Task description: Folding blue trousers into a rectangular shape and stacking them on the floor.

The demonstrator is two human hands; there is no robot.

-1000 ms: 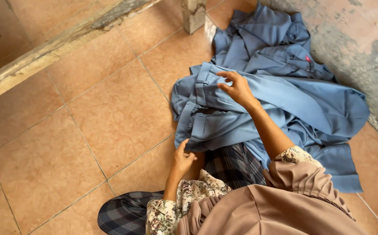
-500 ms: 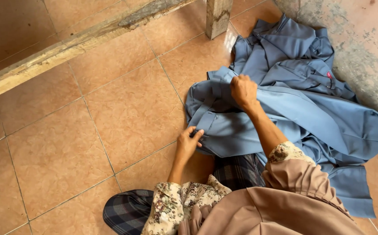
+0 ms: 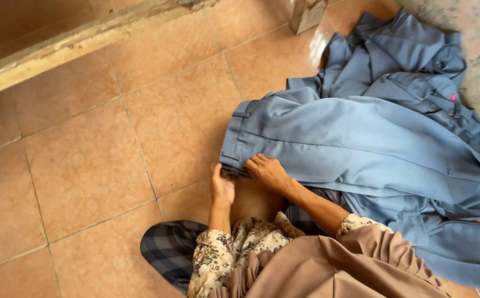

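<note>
- The blue-grey trousers (image 3: 328,143) lie spread on the tiled floor (image 3: 85,165), with the waistband end turned toward the person and the rest reaching to the right.
- The left hand (image 3: 223,186) holds the near corner of the waistband; its grip is closed on the cloth edge, fingers curled under it.
- The right hand (image 3: 267,172) rests on top of the same waistband edge, just beside the left hand; the fingers press down flat, and one cannot tell if they pinch the cloth or only lie on it.
- Behind the trousers, a pile of more blue-grey clothes (image 3: 405,60) lies crumpled against the rough grey wall (image 3: 472,33). It touches the trousers, so it is hard to count the pieces; at least one other garment shows there.
- One small red mark (image 3: 453,98) shows on the pile.
- One pale post base (image 3: 306,14) stands on the floor at the top, near the pile.
- One long pale ledge (image 3: 57,55) runs across the upper left, well apart from the hands.
- The person's floral sleeves (image 3: 223,254), a brown pleated cloth (image 3: 328,265) and a dark checked cloth (image 3: 168,248) fill the bottom and cover the lower edge of the trousers.
</note>
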